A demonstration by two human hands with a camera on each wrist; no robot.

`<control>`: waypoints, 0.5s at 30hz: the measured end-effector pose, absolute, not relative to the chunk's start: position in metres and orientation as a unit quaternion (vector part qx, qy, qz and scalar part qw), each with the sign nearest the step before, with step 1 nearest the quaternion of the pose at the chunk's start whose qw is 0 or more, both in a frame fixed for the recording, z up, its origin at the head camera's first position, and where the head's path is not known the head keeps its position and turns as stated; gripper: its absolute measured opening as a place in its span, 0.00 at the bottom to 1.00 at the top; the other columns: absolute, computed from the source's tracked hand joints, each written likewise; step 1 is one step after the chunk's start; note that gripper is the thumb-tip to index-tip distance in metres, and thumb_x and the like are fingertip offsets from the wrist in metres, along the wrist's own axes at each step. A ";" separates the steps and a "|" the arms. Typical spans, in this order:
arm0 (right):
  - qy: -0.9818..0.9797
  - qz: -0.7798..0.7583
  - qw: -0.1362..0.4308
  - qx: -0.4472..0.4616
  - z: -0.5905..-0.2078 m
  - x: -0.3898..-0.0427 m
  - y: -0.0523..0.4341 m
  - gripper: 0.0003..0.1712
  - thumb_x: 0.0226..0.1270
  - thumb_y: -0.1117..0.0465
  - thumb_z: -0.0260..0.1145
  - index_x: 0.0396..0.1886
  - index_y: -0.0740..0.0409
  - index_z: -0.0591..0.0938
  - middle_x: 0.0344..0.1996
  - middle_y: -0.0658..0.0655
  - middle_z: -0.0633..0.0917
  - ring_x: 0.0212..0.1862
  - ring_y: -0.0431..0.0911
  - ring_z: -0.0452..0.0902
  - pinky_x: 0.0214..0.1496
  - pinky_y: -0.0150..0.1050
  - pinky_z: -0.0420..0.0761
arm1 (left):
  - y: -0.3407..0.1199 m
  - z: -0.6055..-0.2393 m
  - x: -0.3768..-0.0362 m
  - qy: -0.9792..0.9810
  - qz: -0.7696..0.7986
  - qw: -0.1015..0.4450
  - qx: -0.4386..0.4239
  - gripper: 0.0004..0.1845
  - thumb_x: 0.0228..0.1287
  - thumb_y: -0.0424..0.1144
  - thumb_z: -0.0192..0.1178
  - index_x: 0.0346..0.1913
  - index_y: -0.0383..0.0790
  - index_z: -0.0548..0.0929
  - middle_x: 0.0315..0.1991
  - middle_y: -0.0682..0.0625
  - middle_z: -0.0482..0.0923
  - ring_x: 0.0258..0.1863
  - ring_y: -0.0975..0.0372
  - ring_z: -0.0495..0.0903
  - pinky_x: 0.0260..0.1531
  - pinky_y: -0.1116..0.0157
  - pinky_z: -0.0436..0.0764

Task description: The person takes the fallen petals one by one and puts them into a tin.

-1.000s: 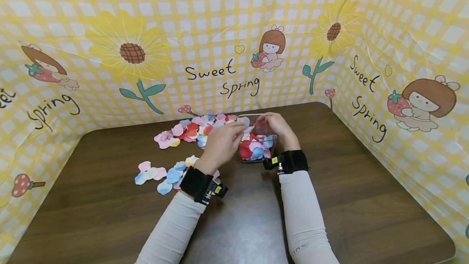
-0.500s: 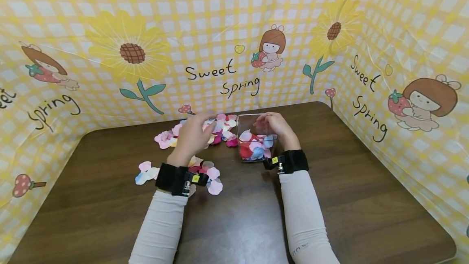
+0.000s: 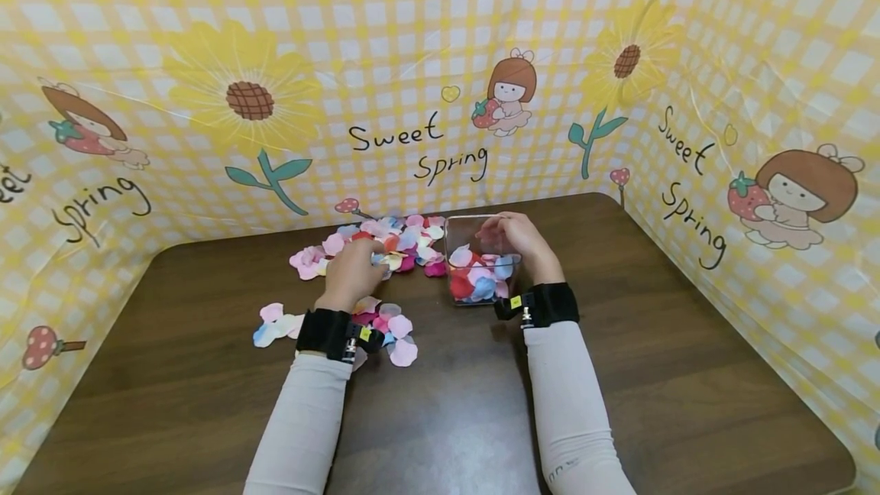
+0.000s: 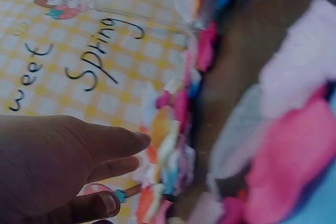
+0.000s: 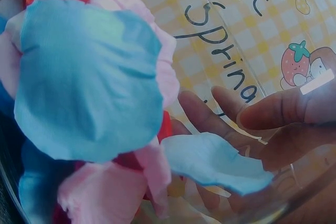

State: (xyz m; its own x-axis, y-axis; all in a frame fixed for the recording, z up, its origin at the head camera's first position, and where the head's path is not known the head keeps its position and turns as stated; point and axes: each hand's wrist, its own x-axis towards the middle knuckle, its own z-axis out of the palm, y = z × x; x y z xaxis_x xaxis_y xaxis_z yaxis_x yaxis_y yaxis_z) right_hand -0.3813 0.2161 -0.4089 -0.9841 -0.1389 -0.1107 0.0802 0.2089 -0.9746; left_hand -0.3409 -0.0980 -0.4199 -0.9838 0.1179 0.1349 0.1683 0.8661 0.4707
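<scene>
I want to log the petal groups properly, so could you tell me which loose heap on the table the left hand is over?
The far heap of petals beside the clear box; the left hand is over its near edge, whereas the near heap lies by the wrist.

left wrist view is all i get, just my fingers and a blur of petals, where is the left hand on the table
Observer: The head view shows the left hand resting on the near edge of the back petal pile, left of the clear box.
Operator: what is the right hand doing
Observer: The right hand grips the clear box at its far right rim, fingers curled over the top.
Operator: anything in the box
Observer: Yes, the right wrist view shows blue petals, pink and red ones lying inside, seen through the clear wall.
Operator: more petals near me
Observer: A smaller petal cluster lies on the table beside the left wrist.
</scene>
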 end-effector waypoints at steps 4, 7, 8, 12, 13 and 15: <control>0.770 -0.632 0.084 -0.022 -0.407 -0.382 0.215 0.24 0.74 0.65 0.42 0.57 0.69 0.80 0.56 0.68 0.84 0.60 0.63 0.78 0.66 0.58 0.73 | -0.096 -0.427 -0.344 -0.970 -0.228 0.035 -0.078 0.18 0.66 0.39 0.69 0.58 0.41 0.86 0.57 0.41 0.83 0.56 0.46 0.80 0.47 0.44 0.78; 0.771 -0.631 0.085 -0.023 -0.406 -0.381 0.215 0.24 0.74 0.65 0.42 0.58 0.69 0.80 0.57 0.68 0.83 0.60 0.63 0.78 0.66 0.58 0.73 | -0.094 -0.432 -0.346 -0.974 -0.209 0.029 -0.085 0.17 0.65 0.39 0.69 0.56 0.42 0.87 0.57 0.42 0.83 0.56 0.46 0.79 0.48 0.43 0.78; 0.771 -0.631 0.086 -0.022 -0.406 -0.381 0.215 0.24 0.74 0.65 0.42 0.58 0.69 0.79 0.57 0.68 0.83 0.61 0.63 0.78 0.67 0.58 0.73 | -0.094 -0.433 -0.347 -0.975 -0.203 0.028 -0.087 0.17 0.65 0.39 0.69 0.56 0.42 0.87 0.57 0.43 0.83 0.56 0.46 0.80 0.48 0.43 0.78; 0.773 -0.628 0.088 -0.019 -0.406 -0.379 0.215 0.24 0.76 0.64 0.42 0.58 0.69 0.79 0.57 0.67 0.83 0.61 0.62 0.78 0.67 0.58 0.72 | -0.092 -0.434 -0.346 -0.977 -0.188 0.030 -0.094 0.15 0.64 0.38 0.69 0.53 0.42 0.88 0.54 0.43 0.85 0.52 0.46 0.81 0.46 0.44 0.78; 0.773 -0.628 0.088 -0.019 -0.406 -0.379 0.215 0.24 0.76 0.64 0.42 0.58 0.69 0.79 0.57 0.67 0.83 0.61 0.62 0.78 0.67 0.58 0.72 | -0.092 -0.434 -0.345 -0.977 -0.190 0.030 -0.095 0.15 0.64 0.38 0.69 0.53 0.41 0.88 0.53 0.43 0.85 0.51 0.46 0.81 0.46 0.44 0.78; 0.774 -0.627 0.087 -0.017 -0.407 -0.379 0.215 0.24 0.76 0.64 0.43 0.58 0.68 0.80 0.57 0.67 0.83 0.61 0.62 0.78 0.67 0.58 0.72 | -0.093 -0.431 -0.343 -0.975 -0.199 0.027 -0.095 0.15 0.65 0.38 0.69 0.53 0.41 0.88 0.52 0.43 0.85 0.50 0.47 0.81 0.46 0.45 0.77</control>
State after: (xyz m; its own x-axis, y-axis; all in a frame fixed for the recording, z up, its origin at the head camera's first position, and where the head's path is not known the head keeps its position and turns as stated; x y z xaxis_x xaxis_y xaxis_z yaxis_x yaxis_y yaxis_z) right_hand -0.3786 0.2154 -0.4067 -0.9841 -0.1364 -0.1135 0.0827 0.2136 -0.9734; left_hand -0.3433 -0.0933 -0.4307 -0.9804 0.1752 0.0897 0.1963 0.9030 0.3822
